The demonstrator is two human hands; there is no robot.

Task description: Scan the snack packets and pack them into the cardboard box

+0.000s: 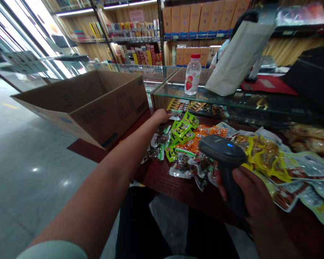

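Observation:
My right hand (250, 192) is wrapped round the handle of a black barcode scanner (223, 149), which has a blue light on top. Its head is over a pile of small snack packets. My left hand (162, 116) reaches to the far side of the pile, with its fingertips closed at the edge of a small clear snack packet (176, 114). Nearer me lie green packets (182, 129), orange packets (190, 144) and clear vacuum packs of dark food (182, 163). Yellow-edged packs (267, 153) lie to the right of the scanner.
An open cardboard box (110, 111) stands at the left end of the dark red wooden surface (162, 185). Behind is a glass counter (167, 88) bearing a red-capped bottle (193, 75) and a pale paper bag (237, 59). More packs (313, 165) fill the right side. A person is partly hidden behind the bag.

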